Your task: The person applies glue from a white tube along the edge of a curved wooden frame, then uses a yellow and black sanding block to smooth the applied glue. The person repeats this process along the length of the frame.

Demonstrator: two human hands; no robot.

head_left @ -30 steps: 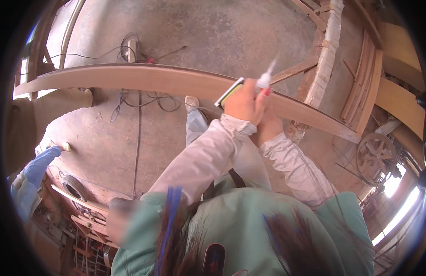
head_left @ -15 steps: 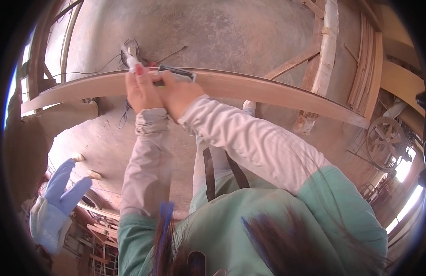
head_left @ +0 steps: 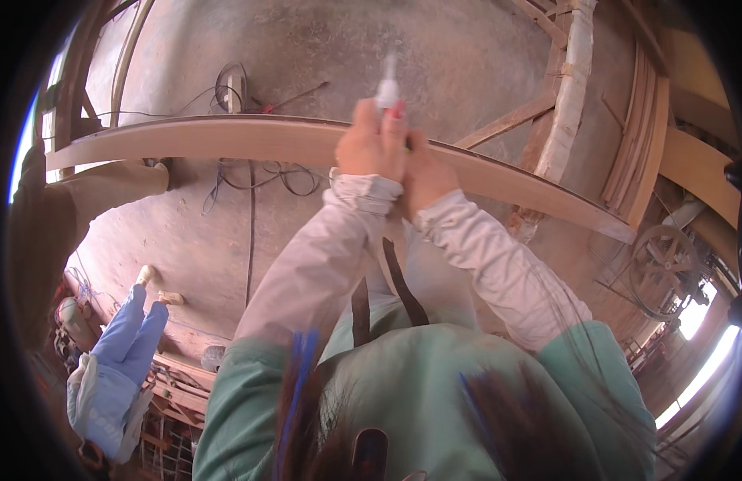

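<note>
Nearest you, your pale sleeves (head_left: 295, 276) reach out from your green top (head_left: 439, 377), which shows no readable label. Your left grip (head_left: 369, 151) is closed round a white nozzled tool (head_left: 386, 94), its blurred tip pointing away from you. Your right grip (head_left: 428, 175) sits against it, and whether it grasps anything I cannot tell, as its fingers are mostly hidden. In the last half second both have swung rightward, from the left stretch of the curved wooden board (head_left: 226, 138) to about its middle, so your work now seems centred there, with the nozzle reaching past the far edge. No lettering can be made out on tool or board. Beyond the board, a thin rod (head_left: 300, 96) lies on the floor. Off to your left, a co-worker in blue (head_left: 108, 401) shows more fully than before; any marks on that clothing are too small to read.
</note>
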